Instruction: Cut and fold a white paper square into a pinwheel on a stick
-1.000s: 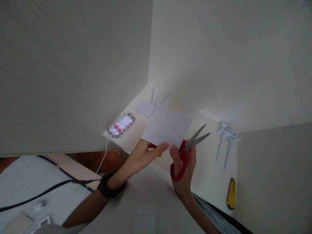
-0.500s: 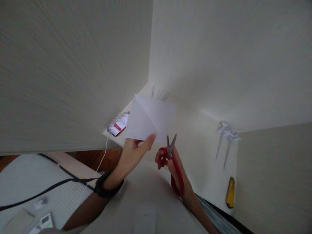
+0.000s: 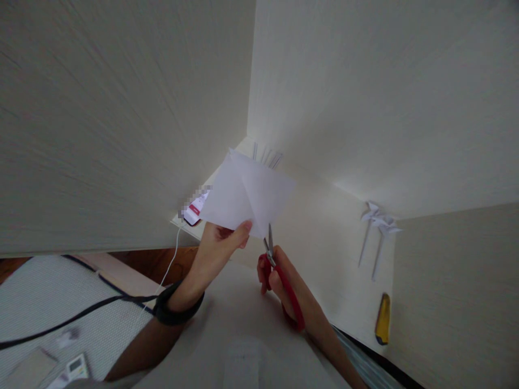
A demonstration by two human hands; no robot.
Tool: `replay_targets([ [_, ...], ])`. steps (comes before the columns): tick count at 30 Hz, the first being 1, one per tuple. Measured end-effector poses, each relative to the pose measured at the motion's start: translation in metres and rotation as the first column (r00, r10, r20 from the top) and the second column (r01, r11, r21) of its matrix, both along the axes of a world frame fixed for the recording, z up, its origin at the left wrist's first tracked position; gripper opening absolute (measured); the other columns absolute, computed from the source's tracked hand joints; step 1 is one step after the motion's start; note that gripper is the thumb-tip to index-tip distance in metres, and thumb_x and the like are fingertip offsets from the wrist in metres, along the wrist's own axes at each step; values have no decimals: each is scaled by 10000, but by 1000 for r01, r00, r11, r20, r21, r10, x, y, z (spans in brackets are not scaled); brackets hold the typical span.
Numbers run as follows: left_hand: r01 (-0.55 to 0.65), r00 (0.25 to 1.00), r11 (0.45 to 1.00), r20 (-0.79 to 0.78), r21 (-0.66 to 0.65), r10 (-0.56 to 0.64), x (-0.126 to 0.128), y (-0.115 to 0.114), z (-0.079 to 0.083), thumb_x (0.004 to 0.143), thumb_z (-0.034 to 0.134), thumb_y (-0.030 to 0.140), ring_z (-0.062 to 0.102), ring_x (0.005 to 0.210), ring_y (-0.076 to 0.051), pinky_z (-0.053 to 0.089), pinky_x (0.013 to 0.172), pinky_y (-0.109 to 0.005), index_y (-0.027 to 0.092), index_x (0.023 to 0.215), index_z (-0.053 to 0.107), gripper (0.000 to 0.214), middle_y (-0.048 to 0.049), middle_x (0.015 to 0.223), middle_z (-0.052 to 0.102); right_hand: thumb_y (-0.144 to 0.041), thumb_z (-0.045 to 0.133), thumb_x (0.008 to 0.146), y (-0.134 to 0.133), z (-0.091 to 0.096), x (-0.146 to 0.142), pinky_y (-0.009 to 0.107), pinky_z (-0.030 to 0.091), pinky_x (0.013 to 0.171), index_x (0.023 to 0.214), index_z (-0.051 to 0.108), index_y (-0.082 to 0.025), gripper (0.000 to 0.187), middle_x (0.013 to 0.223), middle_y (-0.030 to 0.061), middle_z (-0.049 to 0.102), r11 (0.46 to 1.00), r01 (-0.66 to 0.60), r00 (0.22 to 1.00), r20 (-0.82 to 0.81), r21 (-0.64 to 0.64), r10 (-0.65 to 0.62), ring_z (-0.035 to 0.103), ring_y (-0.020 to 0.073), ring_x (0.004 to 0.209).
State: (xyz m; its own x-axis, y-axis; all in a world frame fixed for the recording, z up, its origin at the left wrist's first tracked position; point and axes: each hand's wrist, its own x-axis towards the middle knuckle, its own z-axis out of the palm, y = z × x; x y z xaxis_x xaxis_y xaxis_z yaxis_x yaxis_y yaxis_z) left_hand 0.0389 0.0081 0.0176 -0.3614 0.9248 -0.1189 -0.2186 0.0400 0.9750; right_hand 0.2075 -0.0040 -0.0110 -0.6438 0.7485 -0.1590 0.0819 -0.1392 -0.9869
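My left hand [image 3: 221, 246] pinches the lower corner of a white square of paper [image 3: 247, 192] with diagonal creases, held up above the pale desk [image 3: 324, 254]. My right hand [image 3: 281, 283] grips red-handled scissors [image 3: 279, 275], fingers through the loops. The blades point up and meet the paper's bottom corner, nearly closed on its edge. A dark band circles my left wrist.
Two white paper pinwheels [image 3: 375, 229] lie at the right of the desk, with a yellow utility knife [image 3: 382, 319] nearer the front edge. A phone [image 3: 194, 208] on a white cable lies at the left. Thin white sticks [image 3: 265, 155] rest in the back corner. Walls enclose the desk.
The paper was turned from a flat sheet to a corner-down diamond and lifted. The scissors swung from pointing right to pointing up and closed onto the paper's lower corner.
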Motion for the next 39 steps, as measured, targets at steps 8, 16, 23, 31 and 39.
replay_targets([
  [8, -11, 1000, 999, 22, -44, 12, 4, -1, 7, 720, 740, 287, 460, 475, -72, 400, 473, -187, 170, 580, 587, 238, 46, 515, 519, -755, 367, 867, 2, 8, -1, 321, 428, 644, 910, 432, -215, 545, 761, -9, 499, 999, -25, 997, 69, -42, 28, 485, 138, 640],
  [16, 27, 999, 999, 40, -46, -25, 2, -2, 3, 721, 743, 307, 480, 484, -83, 456, 509, -207, 176, 601, 592, 234, 49, 518, 515, -748, 372, 871, 0, 5, -3, 296, 421, 582, 907, 430, -222, 531, 738, -24, 481, 997, -21, 1000, 16, -69, 22, 485, 119, 583],
  [23, 38, 999, 997, -6, -62, -38, 0, -2, -1, 725, 736, 317, 485, 469, -100, 427, 470, -220, 192, 571, 574, 256, 40, 488, 507, -749, 371, 872, 0, -3, -4, 271, 414, 537, 930, 454, -223, 535, 738, -25, 483, 994, -29, 998, -50, -102, 24, 481, 110, 560],
  [31, 30, 1000, 998, -3, -51, -30, 1, -2, 1, 728, 740, 320, 501, 452, -99, 451, 467, -222, 189, 557, 580, 269, 40, 475, 509, -782, 357, 849, 1, 3, -5, 283, 402, 564, 896, 421, -222, 565, 718, -26, 486, 993, -39, 998, -44, -111, 35, 481, 114, 556],
  [39, 29, 1000, 997, 0, -78, -29, 1, -2, -1, 733, 732, 333, 526, 484, -121, 441, 482, -239, 197, 561, 562, 277, 39, 466, 494, -762, 345, 870, 1, 3, -4, 285, 402, 572, 911, 430, -227, 543, 718, -28, 492, 992, -54, 998, -25, -112, 51, 490, 117, 561],
])
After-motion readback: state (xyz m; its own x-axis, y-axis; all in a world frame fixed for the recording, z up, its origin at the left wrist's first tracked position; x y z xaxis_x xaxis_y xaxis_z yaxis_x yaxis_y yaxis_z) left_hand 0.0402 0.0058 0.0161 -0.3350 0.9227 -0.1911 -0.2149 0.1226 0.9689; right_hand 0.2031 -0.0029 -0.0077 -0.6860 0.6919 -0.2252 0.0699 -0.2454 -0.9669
